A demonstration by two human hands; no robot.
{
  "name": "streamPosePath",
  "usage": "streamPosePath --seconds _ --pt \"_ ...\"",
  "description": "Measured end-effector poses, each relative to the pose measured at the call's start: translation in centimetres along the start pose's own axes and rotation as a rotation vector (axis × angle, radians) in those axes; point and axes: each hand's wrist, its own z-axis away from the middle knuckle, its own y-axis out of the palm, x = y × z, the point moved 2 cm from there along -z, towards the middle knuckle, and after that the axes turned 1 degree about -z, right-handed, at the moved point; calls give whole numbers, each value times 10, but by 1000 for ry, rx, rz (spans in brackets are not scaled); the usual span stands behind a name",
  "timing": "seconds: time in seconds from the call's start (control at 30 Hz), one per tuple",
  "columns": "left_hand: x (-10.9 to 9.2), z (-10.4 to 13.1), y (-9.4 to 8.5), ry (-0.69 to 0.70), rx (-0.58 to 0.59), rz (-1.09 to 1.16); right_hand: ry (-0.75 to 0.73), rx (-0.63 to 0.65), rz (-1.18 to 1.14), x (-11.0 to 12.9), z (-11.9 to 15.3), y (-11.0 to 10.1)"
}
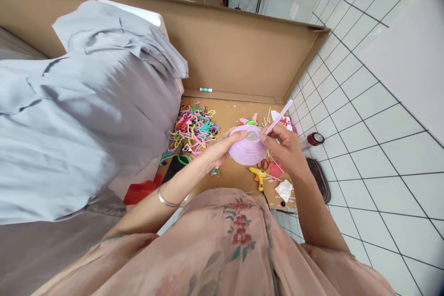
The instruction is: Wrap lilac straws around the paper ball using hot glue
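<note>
Between my two hands is a lilac bowl-shaped coil (248, 153) built of rings, with a round opening on its upper side. My left hand (227, 145) grips its left side, thumb laid over the top near the opening. At the right rim, the fingers of my right hand (282, 143) pinch a lilac strip (280, 116), whose free end points up and to the right. Whether this strip is joined to the coil cannot be made out. Just below the coil lies a yellow glue gun (258, 176) on the table (227, 175).
Left of the hands sits a heap of colourful pipe cleaners (196, 127). A glue stick (206, 89) lies by the cardboard wall (239, 55). Crumpled white tissue (284, 190) is at the right, with a red-lidded bottle (315, 138) beyond. Grey cloth (104, 88) covers the left.
</note>
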Motion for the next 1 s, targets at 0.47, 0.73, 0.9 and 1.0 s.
streamPosePath --seconds 0.47,0.73,0.9,1.0 --pt "-3 4 4 -41 -77 7 -33 77 25 -14 0 -4" --pt "-2 6 5 -25 -65 20 19 156 -80 -15 2 -1" --pt "0 7 5 -22 -37 34 41 146 -78 -10 3 -1" --pt "2 7 4 -40 -30 52 50 137 -87 -9 4 -1"
